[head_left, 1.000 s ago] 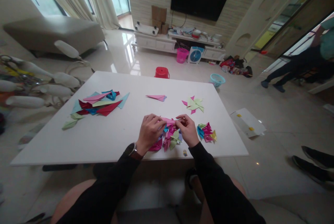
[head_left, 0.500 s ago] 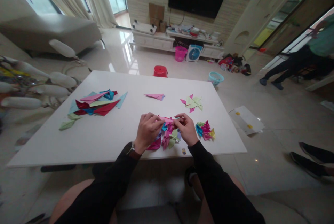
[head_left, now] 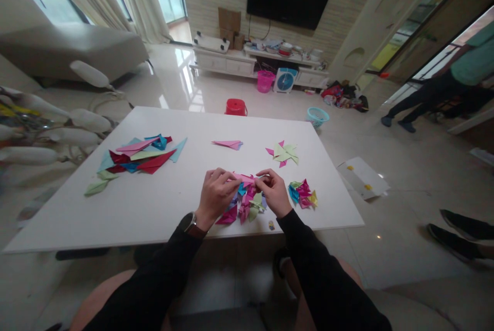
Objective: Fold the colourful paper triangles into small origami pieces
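Between my two hands, just over the table's near side, is a folded pink paper point(head_left: 245, 179). My left hand point(head_left: 216, 190), with a watch on its wrist, pinches the paper's left end. At the right end, the thumb and fingers of my right hand point(head_left: 275, 192) close on the same paper. Directly below lies a heap of folded paper pieces point(head_left: 245, 210) in magenta, green, blue and purple, partly hidden by my hands. A smaller pile of magenta, blue and yellow folded paper point(head_left: 304, 194) sits right of my right hand.
The white table point(head_left: 154, 218) also bears a pile of flat folded papers point(head_left: 142, 155) at left, a pink folded paper point(head_left: 228, 144) and a green-and-pink paper group point(head_left: 284, 153). Beyond stand a red bucket point(head_left: 235, 107) and a blue basket point(head_left: 317, 116). A person point(head_left: 436, 89) stands far right.
Both hands keep their hold on the pink paper with hardly any movement. The whole view has shifted very slightly.
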`<act>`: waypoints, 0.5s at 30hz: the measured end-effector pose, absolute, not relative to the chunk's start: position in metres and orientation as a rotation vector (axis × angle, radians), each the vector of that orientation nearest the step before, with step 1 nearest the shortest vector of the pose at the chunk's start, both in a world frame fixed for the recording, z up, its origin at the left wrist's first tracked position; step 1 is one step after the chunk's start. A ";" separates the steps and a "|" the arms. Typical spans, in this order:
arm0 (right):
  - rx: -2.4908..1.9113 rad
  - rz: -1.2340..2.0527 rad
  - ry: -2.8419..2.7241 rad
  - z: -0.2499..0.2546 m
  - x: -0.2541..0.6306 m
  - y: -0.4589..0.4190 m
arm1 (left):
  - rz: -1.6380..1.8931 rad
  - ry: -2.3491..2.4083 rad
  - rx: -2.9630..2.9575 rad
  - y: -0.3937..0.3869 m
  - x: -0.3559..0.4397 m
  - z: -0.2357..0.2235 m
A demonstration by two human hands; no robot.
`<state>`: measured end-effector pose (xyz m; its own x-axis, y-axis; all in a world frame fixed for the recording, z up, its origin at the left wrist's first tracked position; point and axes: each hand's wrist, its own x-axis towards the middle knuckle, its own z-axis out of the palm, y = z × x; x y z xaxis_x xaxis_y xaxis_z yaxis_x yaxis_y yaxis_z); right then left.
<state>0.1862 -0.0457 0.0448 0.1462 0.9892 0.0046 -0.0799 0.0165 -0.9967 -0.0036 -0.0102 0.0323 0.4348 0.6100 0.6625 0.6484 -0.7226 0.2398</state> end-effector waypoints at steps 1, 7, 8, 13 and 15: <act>-1.209 1.134 -1.046 0.044 0.186 -0.046 | -1.177 -1.141 -2.620 -0.011 -0.004 0.033; -1.243 1.040 -1.069 0.044 0.194 -0.043 | -1.273 -1.229 -2.669 -0.006 -0.007 0.033; -1.233 0.978 -1.040 0.045 0.198 -0.042 | -1.370 -1.322 -2.664 -0.002 -0.009 0.032; -1.082 0.792 -0.767 0.055 0.216 -0.039 | -2.464 -2.251 -2.140 0.021 -0.019 0.026; -1.074 0.826 -0.725 0.055 0.220 -0.039 | -2.989 -2.453 -1.834 0.027 -0.021 0.025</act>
<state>0.2197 -0.0392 0.0552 0.5059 0.8557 0.1088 -0.2190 0.2494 -0.9433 -0.0208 0.0266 0.0245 -0.1585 0.9827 -0.0957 -0.2853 0.0472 0.9573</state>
